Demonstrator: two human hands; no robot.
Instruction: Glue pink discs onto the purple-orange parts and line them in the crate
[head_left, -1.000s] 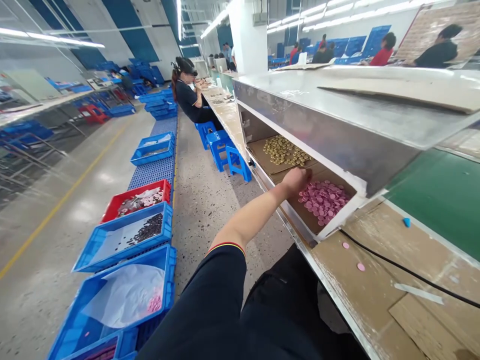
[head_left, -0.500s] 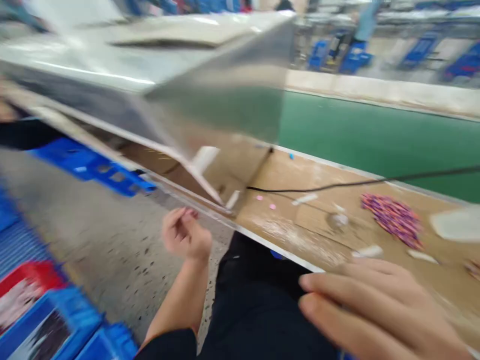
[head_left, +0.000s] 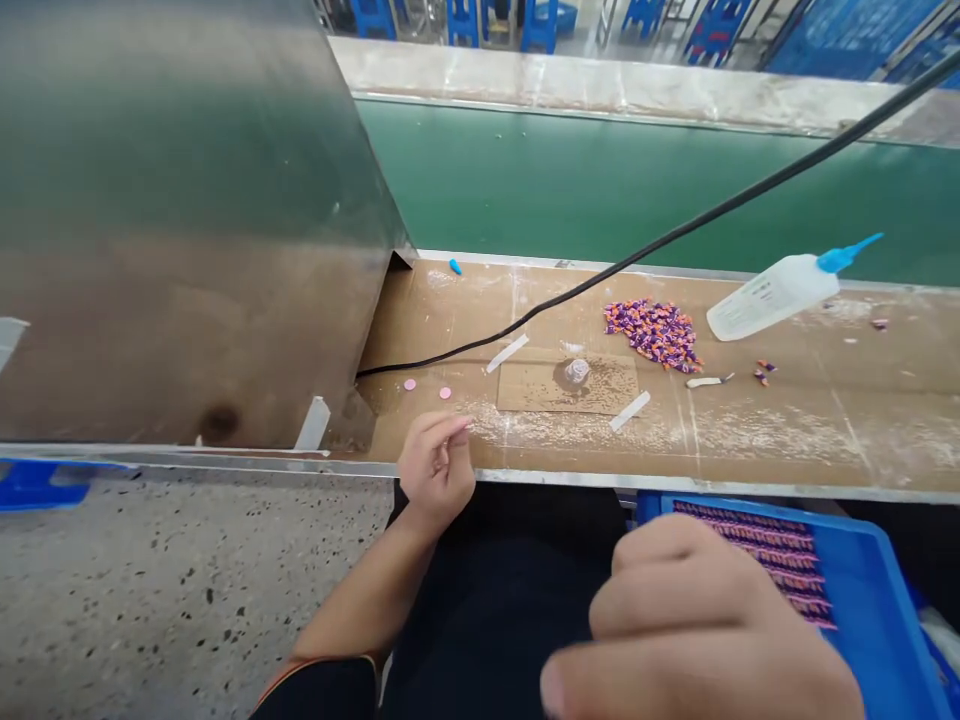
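My left hand (head_left: 436, 465) hovers just over the front edge of the cardboard-covered bench (head_left: 787, 430), its fingertips pinched together. Nothing shows between them, though a small item could be hidden. Two pink discs (head_left: 427, 388) lie a little beyond those fingers. Close to the camera and blurred, my right hand (head_left: 697, 630) is curled above a blue tray (head_left: 877, 590). That tray holds rows of purple and orange pieces (head_left: 750, 545). A loose pile of similar pieces (head_left: 652, 335) sits on the bench, near a plastic glue bottle with a blue nozzle (head_left: 780, 295).
A steel cabinet (head_left: 187, 230) fills the left side, and a black cable (head_left: 600, 290) runs across above the bench. Behind lies a green conveyor belt (head_left: 600, 170). A small blue cap (head_left: 454, 266) and white strips rest on the bench. Speckled concrete floor (head_left: 150, 570) lies below left.
My view has swung right from the bins of discs to the bench. My left hand has come out of the pink disc bin, and my right hand and the blue tray have entered view.
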